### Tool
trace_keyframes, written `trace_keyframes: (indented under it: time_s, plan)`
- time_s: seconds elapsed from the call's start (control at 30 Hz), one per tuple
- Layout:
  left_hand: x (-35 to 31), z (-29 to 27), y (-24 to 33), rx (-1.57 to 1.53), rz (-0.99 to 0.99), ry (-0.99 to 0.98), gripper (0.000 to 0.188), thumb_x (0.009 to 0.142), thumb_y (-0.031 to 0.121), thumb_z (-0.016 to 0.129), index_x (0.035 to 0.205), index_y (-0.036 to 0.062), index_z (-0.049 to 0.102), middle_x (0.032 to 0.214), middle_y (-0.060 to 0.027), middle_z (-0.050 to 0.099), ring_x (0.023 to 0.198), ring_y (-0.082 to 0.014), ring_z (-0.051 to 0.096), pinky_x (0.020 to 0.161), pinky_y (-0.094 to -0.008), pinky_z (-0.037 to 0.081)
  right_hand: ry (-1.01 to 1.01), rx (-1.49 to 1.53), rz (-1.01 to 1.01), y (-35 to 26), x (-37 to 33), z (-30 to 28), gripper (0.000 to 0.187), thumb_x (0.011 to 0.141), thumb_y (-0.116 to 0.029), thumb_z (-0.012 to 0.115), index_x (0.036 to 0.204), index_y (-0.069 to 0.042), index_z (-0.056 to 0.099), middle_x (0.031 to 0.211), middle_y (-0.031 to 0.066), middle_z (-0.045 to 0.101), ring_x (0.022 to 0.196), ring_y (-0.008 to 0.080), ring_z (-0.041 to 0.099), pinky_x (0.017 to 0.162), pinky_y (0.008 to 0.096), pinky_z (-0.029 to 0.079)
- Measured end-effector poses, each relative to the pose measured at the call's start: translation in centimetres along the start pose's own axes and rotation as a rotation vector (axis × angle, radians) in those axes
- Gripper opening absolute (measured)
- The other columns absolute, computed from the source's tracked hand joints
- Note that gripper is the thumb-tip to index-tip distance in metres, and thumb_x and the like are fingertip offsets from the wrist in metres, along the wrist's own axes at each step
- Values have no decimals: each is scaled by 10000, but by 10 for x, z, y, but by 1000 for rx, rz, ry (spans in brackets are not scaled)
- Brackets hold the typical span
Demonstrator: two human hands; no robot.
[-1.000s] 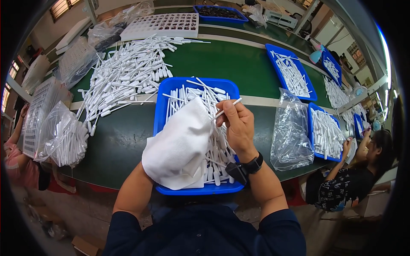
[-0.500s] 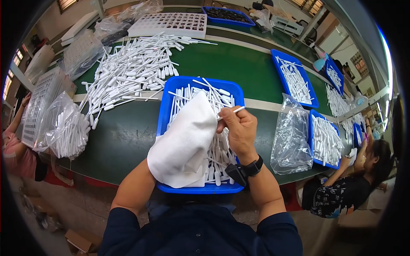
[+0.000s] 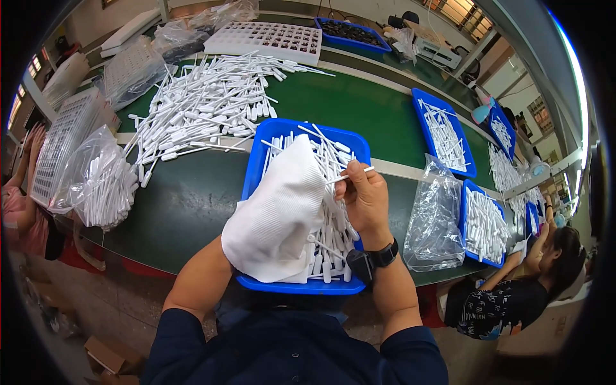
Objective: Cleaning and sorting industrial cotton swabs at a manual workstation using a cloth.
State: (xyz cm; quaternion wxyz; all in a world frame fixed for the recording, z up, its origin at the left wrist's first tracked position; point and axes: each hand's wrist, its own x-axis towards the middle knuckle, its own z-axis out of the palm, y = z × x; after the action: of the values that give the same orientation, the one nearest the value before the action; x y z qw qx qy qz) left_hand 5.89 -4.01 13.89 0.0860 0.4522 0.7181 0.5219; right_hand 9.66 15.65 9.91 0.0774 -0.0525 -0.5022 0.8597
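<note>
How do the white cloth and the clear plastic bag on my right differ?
The white cloth is opaque and finely textured; the clear plastic bag is see-through and glossy.
The white cloth drapes over your left hand, hiding it; the clear plastic bag lies on the table.
Both look thin, flexible and creased.

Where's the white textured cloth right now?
Head view, just left of centre: the white textured cloth hides the left hand over the blue rectangular plastic tray, left of the right hand.
</note>
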Motion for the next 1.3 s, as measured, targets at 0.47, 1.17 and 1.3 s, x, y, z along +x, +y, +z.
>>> trace_keyframes:
  time_s: [0.47, 1.17, 1.3]
  plan:
    - [-34, 8, -30, -158, -198, -41, 184, 799, 65, 641, 935, 6, 533, 855, -56, 527, 781, -176, 521, 704, -280, 452, -98, -357, -340, -4, -5, 10, 200, 1043, -181, 563, 991, -2, 635, 784, 81, 644, 755, 134, 620, 726, 260, 493]
    - [-14, -12, -20, 202, 239, 156, 297, 763, 146, 632, 1005, -26, 615, 985, -196, 565, 957, -314, 540, 892, -349, 448, -639, -1880, -28, 44, 277, 90, 397, 701, -356, 832, 839, 5, 742, 927, 184, 744, 853, 342, 716, 781, 416, 570]
    - [-25, -4, -18, 122, 173, 241, 304, 780, 140, 643, 1034, -21, 606, 998, -183, 572, 961, -297, 549, 890, -340, 456, -529, -1918, -20, 70, 276, 87, 293, 672, -303, 806, 630, -28, 713, 740, 168, 723, 686, 286, 698, 686, 371, 553]
